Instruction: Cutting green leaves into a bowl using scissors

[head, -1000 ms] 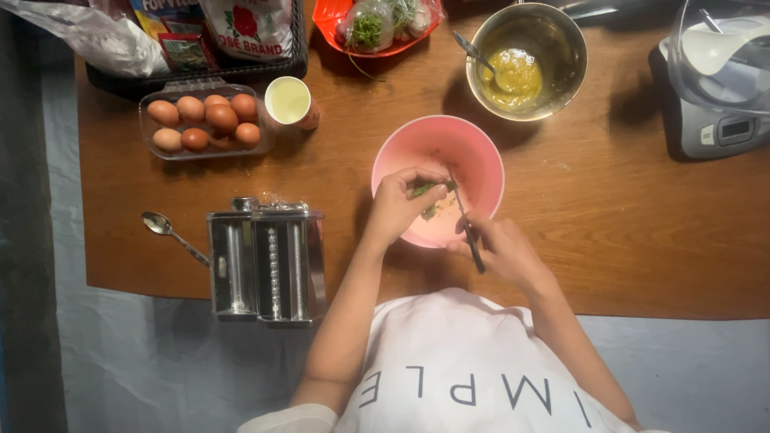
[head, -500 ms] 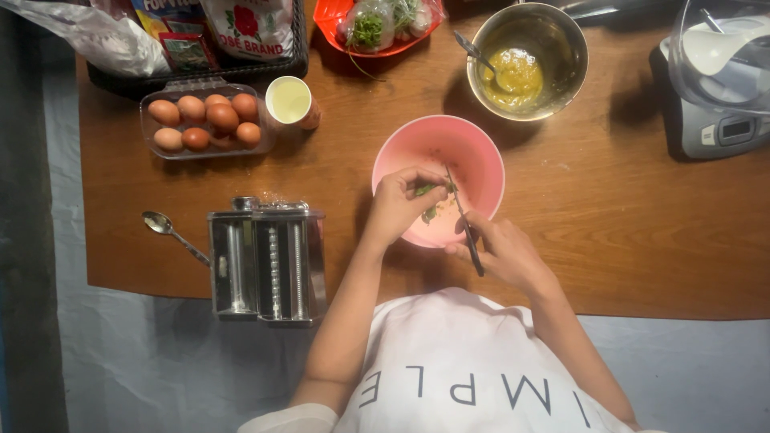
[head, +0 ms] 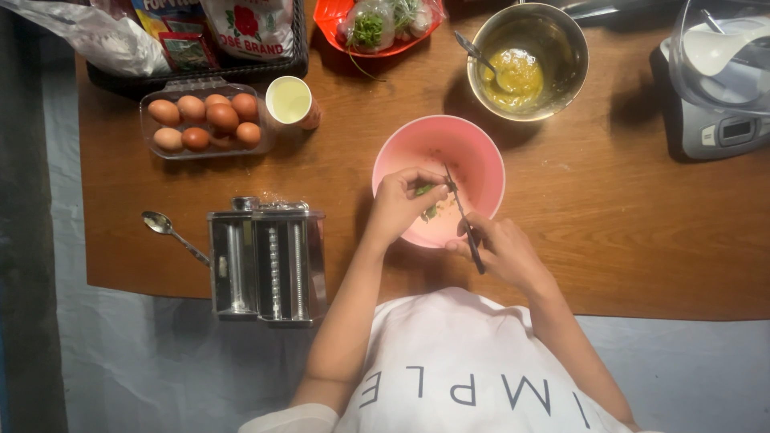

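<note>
We are working at a wooden table (head: 642, 232) where a metal pasta machine (head: 269, 261) is standing at the near edge and a steel bowl (head: 561, 40) of yellow batter is sitting at the far side. We are leaning over a pink bowl (head: 473, 156) at the middle. Over it, our left hand (head: 401, 204) is pinching a green sprig (head: 425, 192), while our right hand (head: 501, 252) is gripping small scissors (head: 464, 220) just beside it.
</note>
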